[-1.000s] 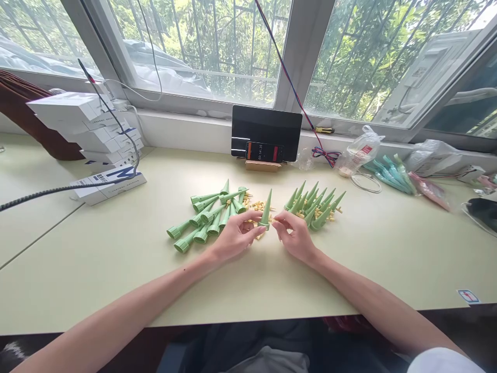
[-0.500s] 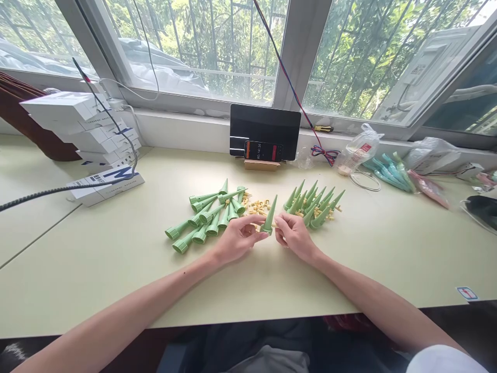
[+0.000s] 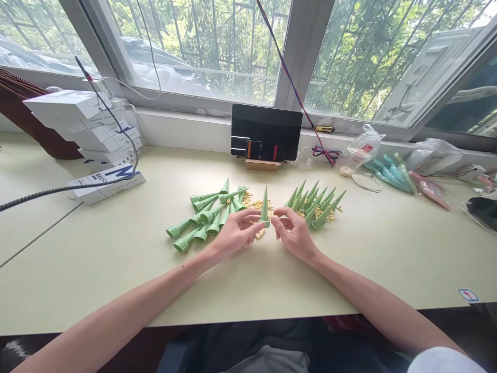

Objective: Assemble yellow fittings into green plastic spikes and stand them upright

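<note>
A green plastic cone spike (image 3: pixel 264 206) stands point-up between the fingertips of my left hand (image 3: pixel 235 232), which grips it near its wider base. My right hand (image 3: pixel 295 236) pinches a small yellow plastic piece (image 3: pixel 273 216) against the side of that base; fingers cover most of the piece. Left of my hands lies a heap of green cone spikes (image 3: pixel 207 216), many with open round ends toward me. Small loose yellow pieces (image 3: pixel 261 204) are scattered behind my hands. On the right, a cluster of green spikes (image 3: pixel 314 203) with yellow pieces on them points upward.
At the back a phone (image 3: pixel 264 151) with a timer leans on a black tablet (image 3: pixel 266 122). White boxes (image 3: pixel 77 122) are stacked at the left, a dark cable (image 3: pixel 116 178) crossing them. Plastic bags (image 3: pixel 360 150) and bagged turquoise items (image 3: pixel 392 173) lie at the back right.
The held spike has moved slightly left and up and turned more upright. My right fingers have come closer to its base with the yellow piece.
</note>
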A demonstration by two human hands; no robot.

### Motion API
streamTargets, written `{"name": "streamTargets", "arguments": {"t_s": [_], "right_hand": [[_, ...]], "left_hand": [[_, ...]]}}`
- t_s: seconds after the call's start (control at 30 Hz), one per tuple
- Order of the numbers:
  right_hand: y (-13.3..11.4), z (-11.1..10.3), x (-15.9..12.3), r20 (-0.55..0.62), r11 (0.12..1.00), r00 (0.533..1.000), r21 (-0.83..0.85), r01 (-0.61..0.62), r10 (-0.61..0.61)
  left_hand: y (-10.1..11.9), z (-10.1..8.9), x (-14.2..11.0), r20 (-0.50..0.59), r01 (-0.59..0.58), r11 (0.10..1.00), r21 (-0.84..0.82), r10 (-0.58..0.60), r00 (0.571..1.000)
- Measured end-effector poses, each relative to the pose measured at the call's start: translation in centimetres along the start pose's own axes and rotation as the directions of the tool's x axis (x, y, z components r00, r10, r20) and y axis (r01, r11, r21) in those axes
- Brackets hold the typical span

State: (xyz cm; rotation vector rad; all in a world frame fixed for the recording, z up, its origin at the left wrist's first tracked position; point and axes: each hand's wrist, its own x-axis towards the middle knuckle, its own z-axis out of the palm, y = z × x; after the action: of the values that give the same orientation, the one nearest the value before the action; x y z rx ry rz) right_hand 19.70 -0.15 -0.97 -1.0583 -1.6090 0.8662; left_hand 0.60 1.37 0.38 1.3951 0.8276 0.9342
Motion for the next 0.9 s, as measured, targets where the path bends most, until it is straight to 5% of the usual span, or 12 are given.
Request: {"name": "streamTargets", "arguments": {"t_s": [0.6, 0.9], "right_hand": [[0.30, -0.44, 0.32, 0.074, 0.979, 0.992, -0.171, 0.110, -0.098], [-0.40, -0.33, 0.22, 0.139, 0.995, 0.989, -0.088, -0.036, 0.048]], "left_hand": [[0.25, -0.03, -0.17, 0.022, 0.032, 0.999, 0.013, -0.032, 0.999], [-0.40, -0.22, -0.06, 0.052, 0.020, 0.999, 0.037, -0.022, 0.998]]}}
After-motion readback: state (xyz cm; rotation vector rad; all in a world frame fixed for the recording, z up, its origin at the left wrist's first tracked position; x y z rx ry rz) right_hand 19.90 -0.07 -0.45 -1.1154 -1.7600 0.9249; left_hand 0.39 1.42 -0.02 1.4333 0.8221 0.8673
